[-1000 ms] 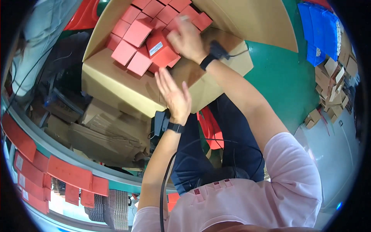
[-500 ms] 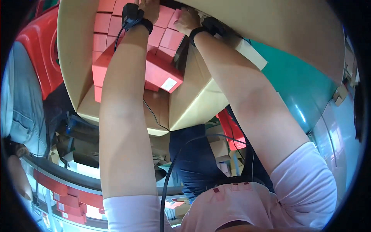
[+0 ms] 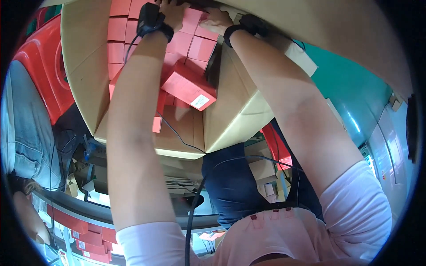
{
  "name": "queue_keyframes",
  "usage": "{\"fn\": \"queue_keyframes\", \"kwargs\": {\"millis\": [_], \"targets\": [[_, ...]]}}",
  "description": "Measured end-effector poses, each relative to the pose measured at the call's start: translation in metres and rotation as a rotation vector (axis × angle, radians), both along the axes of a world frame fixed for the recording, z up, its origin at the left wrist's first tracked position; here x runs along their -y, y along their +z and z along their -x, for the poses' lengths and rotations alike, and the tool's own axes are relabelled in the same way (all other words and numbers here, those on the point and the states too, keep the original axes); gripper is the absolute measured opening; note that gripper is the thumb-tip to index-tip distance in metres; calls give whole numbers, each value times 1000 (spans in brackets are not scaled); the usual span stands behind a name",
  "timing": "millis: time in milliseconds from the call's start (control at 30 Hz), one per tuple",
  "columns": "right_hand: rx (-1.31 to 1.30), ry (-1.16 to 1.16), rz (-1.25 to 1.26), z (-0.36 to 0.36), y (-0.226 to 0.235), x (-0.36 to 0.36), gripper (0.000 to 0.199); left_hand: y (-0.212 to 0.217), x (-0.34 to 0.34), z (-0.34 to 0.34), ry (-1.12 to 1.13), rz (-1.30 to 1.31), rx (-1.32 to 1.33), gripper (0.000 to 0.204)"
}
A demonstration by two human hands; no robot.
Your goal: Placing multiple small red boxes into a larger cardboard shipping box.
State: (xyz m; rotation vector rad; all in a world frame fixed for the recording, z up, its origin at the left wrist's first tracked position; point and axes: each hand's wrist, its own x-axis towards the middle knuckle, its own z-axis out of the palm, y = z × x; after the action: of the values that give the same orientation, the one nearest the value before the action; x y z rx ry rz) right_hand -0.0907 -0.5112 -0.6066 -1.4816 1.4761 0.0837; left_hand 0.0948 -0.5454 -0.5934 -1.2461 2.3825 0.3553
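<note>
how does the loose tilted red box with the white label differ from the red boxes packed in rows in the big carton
The loose red cardboard box lies tilted on top, apart from the rows; the packed red cardboard boxes sit square and tight against one another. The loose box shows a long side with a white label at one corner; the packed boxes show only small, plain square faces. Both kinds are the same red and lie inside the large brown cardboard carton.

Around you: a glossy teal-green floor (image 3: 355, 93) at right, catching streaks of light; a red plastic bin (image 3: 42, 66) at left; a shelf edge (image 3: 84, 213) below, lined with small red cartons (image 3: 88, 246).
</note>
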Motion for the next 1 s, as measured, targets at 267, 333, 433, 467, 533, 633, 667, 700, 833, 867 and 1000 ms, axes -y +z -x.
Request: {"fn": "queue_keyframes", "kwargs": {"millis": [267,333,433,467,533,633,667,700,833,867,1000], "targets": [[-321,-45,64,-24,47,6,69,-10,5,-4,68,240,-30,66],[-389,21,168,-28,74,-23,74,7,-11,3,91,329,-201,66],[-323,136,131,-18,150,-66,84,81,-60,38,378,119,-568,56],[-280,226,24,-19,174,-81,85,110,-82,38,454,136,-652,52],[-236,336,-81,-16,197,-120,85,181,-126,46,925,-205,-876,52],[-118,344,-310,-46,205,-135,75,180,-240,34,1669,-122,-1078,46],[-118,338,-353,-45,176,-138,70,159,-271,43,1807,23,-1097,43],[-167,307,-349,-33,151,-138,54,159,-273,55,1918,-206,-1248,38],[7,295,-535,-52,91,-121,40,64,-298,24,2324,-512,-1246,25],[122,273,-579,-79,95,-123,45,55,-308,-9,2324,-510,-1279,23],[202,9,-567,-30,75,-143,62,86,-262,55,2381,-286,-1355,32]]}}
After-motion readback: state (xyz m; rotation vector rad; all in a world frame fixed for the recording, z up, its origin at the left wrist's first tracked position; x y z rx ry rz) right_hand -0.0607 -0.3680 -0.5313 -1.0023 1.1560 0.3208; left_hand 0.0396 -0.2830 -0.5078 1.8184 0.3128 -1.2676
